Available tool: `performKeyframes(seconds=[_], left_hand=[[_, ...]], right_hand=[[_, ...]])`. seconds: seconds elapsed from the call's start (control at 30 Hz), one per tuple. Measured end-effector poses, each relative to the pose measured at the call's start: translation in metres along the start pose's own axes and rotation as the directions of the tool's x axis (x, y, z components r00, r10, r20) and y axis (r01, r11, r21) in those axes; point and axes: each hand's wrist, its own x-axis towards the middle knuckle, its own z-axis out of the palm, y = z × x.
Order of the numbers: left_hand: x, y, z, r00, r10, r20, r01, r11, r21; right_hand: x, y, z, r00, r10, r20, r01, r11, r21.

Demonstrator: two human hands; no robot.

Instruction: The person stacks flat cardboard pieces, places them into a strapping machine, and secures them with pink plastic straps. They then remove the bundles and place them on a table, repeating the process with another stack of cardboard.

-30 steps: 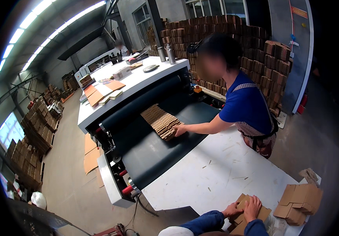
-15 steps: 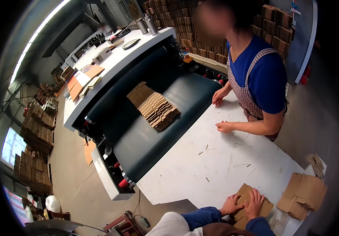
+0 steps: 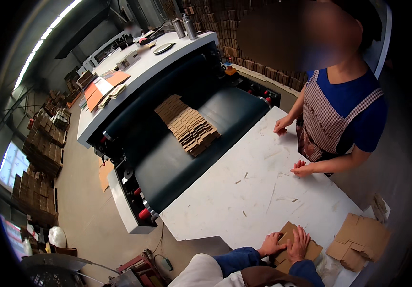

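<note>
Flat brown cardboard pieces (image 3: 313, 252) lie at the near edge of the white table (image 3: 225, 210), under both my hands. My left hand (image 3: 271, 245) grips their left edge, with the thumb on top. My right hand (image 3: 298, 244) is laid over them, fingers curving toward the far edge; its thumb sits close to the left one. How many pieces are under my hands I cannot tell. To the right, close to my right hand, rests another bundle of folded cardboard (image 3: 356, 244).
Across the table stands a co-worker in a checked apron (image 3: 328, 115), both hands over the tabletop. Small cardboard scraps (image 3: 242, 178) dot the table. Beyond it, a dark conveyor belt (image 3: 168, 177) carries a row of overlapping cardboard pieces (image 3: 187, 125). Stacked cardboard (image 3: 36, 196) stands at far left.
The co-worker has shifted to the right and drawn both hands back toward the table's right edge. My hands stay on the cardboard; the view has shifted slightly.
</note>
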Motion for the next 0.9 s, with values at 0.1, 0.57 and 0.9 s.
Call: performKeyframes(seconds=[0.1, 0.57, 0.9], left_hand=[[0.005, 0.014, -0.016, 1.000, -0.011, 0.001, 0.011, 0.999, -0.038], [0.058, -0.016, -0.036, 0.924, -0.285, 0.256, 0.351, 0.897, -0.269], [-0.033, 0.131, 0.035, 0.627, 0.420, 0.656, 0.053, 0.817, -0.574]], right_hand=[[0.008, 0.010, -0.003, 0.993, 0.055, -0.103, -0.046, 0.995, 0.087], [-0.084, 0.031, -0.019, 0.901, 0.360, -0.244, -0.341, 0.933, 0.119], [-0.187, 0.124, -0.040, 0.742, 0.669, 0.056, -0.265, 0.215, 0.940]])
